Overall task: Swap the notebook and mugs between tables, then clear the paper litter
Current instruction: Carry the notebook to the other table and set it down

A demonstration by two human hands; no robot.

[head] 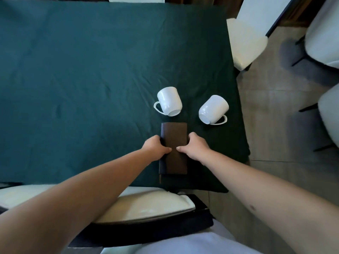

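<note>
A brown notebook point(174, 133) lies closed near the front right part of a table covered with a dark green cloth point(73, 79). My left hand point(156, 147) grips its left edge and my right hand point(195, 146) grips its right edge, both thumbs resting on the cover. Just beyond the notebook stand two white mugs. The left mug point(168, 100) has its handle pointing left. The right mug point(213, 109) has its handle toward the lower right. Both appear tilted by the wide lens. No paper litter is visible.
A white-cushioned chair point(146, 206) is tucked under the table's near edge, right in front of me. Another white chair point(245, 43) stands at the table's right side. More pale chairs point(324, 33) sit at the far right on a grey tiled floor point(271, 116).
</note>
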